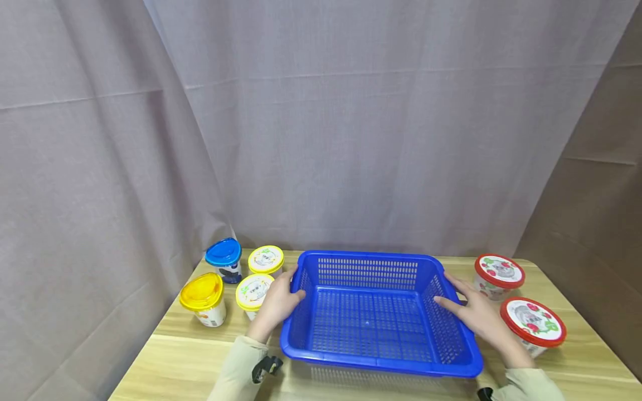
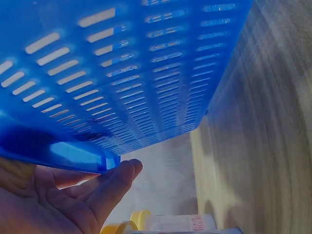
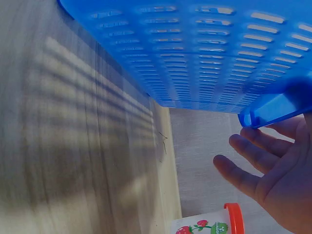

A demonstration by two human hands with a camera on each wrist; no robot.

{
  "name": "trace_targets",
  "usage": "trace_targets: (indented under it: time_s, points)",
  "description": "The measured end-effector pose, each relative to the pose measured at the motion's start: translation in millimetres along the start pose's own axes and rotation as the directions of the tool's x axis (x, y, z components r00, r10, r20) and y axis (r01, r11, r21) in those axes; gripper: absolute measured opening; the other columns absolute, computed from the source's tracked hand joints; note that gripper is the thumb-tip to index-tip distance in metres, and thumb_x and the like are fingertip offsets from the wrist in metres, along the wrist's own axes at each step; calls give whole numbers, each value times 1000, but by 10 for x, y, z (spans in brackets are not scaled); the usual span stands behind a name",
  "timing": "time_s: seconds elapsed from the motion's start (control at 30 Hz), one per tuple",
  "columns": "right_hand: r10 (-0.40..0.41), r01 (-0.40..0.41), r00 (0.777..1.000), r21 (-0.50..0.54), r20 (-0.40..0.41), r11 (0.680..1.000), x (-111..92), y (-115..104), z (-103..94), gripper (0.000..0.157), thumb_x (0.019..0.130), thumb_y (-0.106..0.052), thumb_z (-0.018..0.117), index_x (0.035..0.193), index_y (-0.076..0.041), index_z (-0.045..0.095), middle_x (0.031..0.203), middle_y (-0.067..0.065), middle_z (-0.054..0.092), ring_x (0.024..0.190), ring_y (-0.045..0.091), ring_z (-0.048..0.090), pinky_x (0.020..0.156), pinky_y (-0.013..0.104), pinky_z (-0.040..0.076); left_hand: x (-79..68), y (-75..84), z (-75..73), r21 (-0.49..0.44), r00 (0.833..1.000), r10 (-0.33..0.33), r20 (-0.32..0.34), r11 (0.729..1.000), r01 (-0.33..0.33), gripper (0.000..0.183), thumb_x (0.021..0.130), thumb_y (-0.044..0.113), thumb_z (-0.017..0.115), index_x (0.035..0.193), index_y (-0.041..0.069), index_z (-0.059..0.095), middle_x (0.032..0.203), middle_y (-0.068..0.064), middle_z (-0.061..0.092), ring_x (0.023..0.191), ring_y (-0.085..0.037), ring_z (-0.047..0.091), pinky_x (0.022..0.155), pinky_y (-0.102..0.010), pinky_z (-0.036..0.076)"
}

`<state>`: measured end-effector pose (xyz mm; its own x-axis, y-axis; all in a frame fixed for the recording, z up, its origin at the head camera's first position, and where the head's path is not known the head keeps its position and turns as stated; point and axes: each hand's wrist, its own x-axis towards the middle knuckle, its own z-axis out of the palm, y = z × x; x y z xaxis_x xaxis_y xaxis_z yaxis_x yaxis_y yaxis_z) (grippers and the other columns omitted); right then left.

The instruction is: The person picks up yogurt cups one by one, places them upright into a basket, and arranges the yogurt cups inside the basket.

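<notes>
A blue plastic basket point(image 1: 383, 365) with slotted walls stands on the wooden table, nothing inside it. My left hand point(image 1: 278, 301) holds its left rim, thumb over the inner side. On the opposite rim my right hand point(image 1: 478, 314) has its grip, thumb also reaching inside. From below, the left wrist view shows the fingers of the left hand point(image 2: 83, 200) under the rim's lip. In the right wrist view, the right hand point(image 3: 278, 170) has fingers spread beneath the lip, some apart from the basket's slotted wall point(image 3: 195, 63).
Left of the basket stand two yellow-lidded tubs point(image 1: 254, 291), a blue-lidded cup point(image 1: 224, 253) and an orange-yellow-lidded cup point(image 1: 203, 292). Two red-lidded tubs point(image 1: 534, 322) with strawberry pictures are at the right, one close by my right wrist. A grey curtain point(image 1: 351, 139) hangs behind the table.
</notes>
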<state>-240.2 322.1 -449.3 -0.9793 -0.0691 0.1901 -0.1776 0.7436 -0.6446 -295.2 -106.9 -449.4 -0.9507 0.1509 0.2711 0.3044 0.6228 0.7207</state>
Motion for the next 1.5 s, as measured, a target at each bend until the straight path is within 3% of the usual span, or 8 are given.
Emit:
trace_targets:
  time_s: [0.3, 0.5, 0.7, 0.93, 1.07, 1.2, 1.5]
  points:
    - [-44, 43, 998, -4, -53, 999, 3, -19, -98, 78, 99, -36, 66, 152, 10, 31, 144, 39, 42, 122, 58, 51, 93, 61, 49, -30, 2, 22, -51, 1000, -30, -4, 998, 30, 68, 85, 5, 71, 147, -7, 45, 138, -31, 54, 123, -45, 55, 104, -58, 43]
    - [-30, 28, 992, -15, -119, 999, -75, 11, -254, 76, 100, -36, 64, 154, 6, 31, 142, 40, 43, 118, 60, 51, 93, 66, 45, -38, -1, 26, -56, 999, -38, -10, 998, 37, 68, 85, 6, 71, 147, -5, 45, 138, -31, 54, 123, -45, 56, 102, -58, 44]
    - [-73, 51, 979, -120, -188, 991, -193, 102, -477, 73, 96, -34, 69, 152, 2, 38, 142, 40, 43, 114, 61, 51, 86, 72, 41, -36, -21, 31, -57, 999, -38, -12, 998, 37, 67, 85, 6, 71, 147, -5, 46, 137, -30, 55, 121, -44, 57, 101, -57, 45]
    - [5, -31, 984, -143, -178, 989, -340, 242, -674, 83, 90, -41, 75, 150, 3, 38, 129, 37, 50, 103, 54, 57, 76, 66, 47, -45, -49, 15, -64, 999, -38, -29, 997, 36, 68, 84, 6, 71, 146, -6, 46, 137, -29, 55, 120, -42, 58, 101, -56, 46]
    - [49, -68, 983, -106, -177, 992, -431, 334, -724, 89, 91, -40, 74, 152, 7, 30, 136, 41, 43, 115, 64, 45, 82, 75, 38, -43, -56, 15, -67, 999, -34, -26, 997, 32, 68, 84, 5, 71, 146, -6, 46, 137, -30, 55, 118, -41, 59, 99, -55, 48]
    - [88, -103, 980, -78, -179, 992, -512, 393, -750, 92, 91, -41, 73, 157, 1, 25, 144, 43, 34, 122, 66, 36, 85, 78, 34, -42, -52, 13, -70, 999, -35, -20, 997, 33, 68, 85, 5, 71, 147, -6, 46, 136, -30, 55, 116, -41, 61, 97, -55, 49]
    - [90, -104, 972, -53, -217, 993, -644, 557, -750, 93, 92, -38, 72, 158, 2, 20, 147, 45, 28, 129, 65, 29, 91, 78, 29, -24, -24, 11, -68, 999, -34, -15, 997, 33, 67, 85, 6, 71, 147, -5, 46, 136, -29, 56, 115, -41, 61, 97, -54, 49]
